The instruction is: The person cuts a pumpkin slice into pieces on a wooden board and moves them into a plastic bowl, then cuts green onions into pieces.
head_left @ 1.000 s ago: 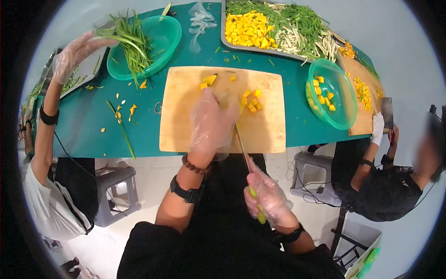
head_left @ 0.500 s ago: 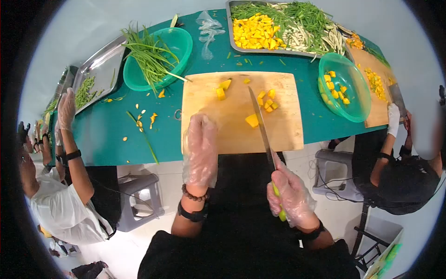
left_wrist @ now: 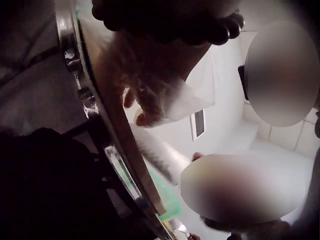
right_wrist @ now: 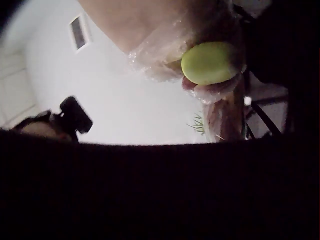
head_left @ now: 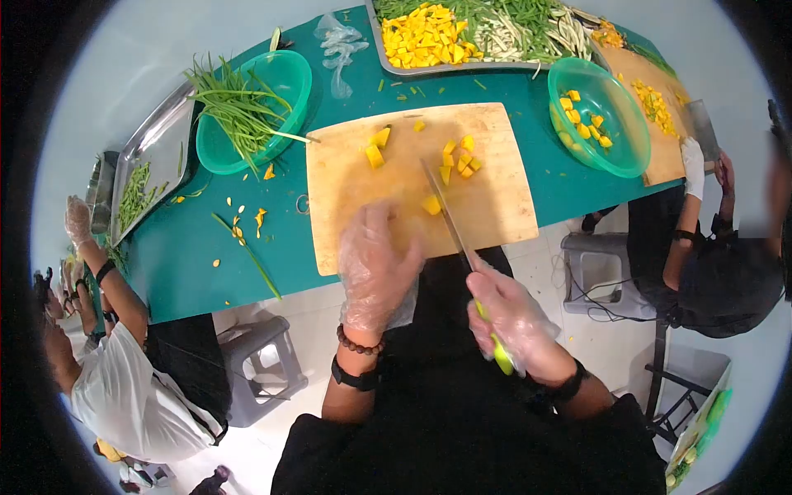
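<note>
My right hand [head_left: 516, 318], in a clear plastic glove, grips a kitchen knife [head_left: 448, 213] by its green handle [right_wrist: 210, 63]. The blade points away from me over the wooden cutting board [head_left: 346, 173]. Close beside the blade lies a yellow pumpkin chunk [head_left: 431, 205]. Several smaller pumpkin cubes [head_left: 466, 163] sit past the knife, and two larger pieces [head_left: 375, 157] lie at the left. Gloved too, my left hand [head_left: 375, 264] hovers at the board's near left part, its fingers loosely bent with nothing visible in them.
A green bowl with pumpkin cubes [head_left: 643, 148] stands to the right, another with long green stalks [head_left: 239, 115] to the left. Behind the board is a metal tray [head_left: 412, 71] of cut vegetables. People work at both sides; one at the right holds a cleaver [head_left: 701, 124].
My left hand left the pumpkin pieces for the board's near edge, then shifted slightly inward, fingers more spread. The knife stays in my right hand, its blade now beside the chunk.
</note>
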{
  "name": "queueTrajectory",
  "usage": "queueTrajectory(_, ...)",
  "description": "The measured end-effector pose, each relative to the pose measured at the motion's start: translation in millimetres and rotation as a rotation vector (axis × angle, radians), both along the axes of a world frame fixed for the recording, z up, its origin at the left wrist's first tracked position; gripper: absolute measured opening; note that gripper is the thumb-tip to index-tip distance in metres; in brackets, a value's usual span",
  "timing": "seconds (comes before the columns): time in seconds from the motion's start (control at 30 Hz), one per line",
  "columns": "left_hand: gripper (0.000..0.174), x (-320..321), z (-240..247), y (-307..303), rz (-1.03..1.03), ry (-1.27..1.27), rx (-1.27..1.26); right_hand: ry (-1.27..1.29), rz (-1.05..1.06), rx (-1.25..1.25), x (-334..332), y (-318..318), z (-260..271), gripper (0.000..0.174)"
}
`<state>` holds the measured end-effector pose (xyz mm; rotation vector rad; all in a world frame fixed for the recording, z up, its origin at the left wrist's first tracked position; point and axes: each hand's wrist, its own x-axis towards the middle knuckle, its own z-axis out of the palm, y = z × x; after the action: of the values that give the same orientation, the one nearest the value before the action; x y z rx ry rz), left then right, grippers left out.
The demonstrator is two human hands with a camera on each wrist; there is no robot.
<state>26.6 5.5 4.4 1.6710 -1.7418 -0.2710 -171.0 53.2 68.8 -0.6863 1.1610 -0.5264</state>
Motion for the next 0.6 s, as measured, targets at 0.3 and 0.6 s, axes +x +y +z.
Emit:
queueTrajectory(0.3, 0.044, -4.0, 4.1, -8.2, -0.041, -0.049, 0.021, 0.001, -0.009, 0.024, 2.2, -5.8, 4.4, 0.06)
queueTrajectory(0.6, 0.043, -4.6, 7.5, -7.8, -0.042, -0.072, 0.051, -0.003, -0.016, 0.016, 5.3, -6.0, -14.0, 0.055)
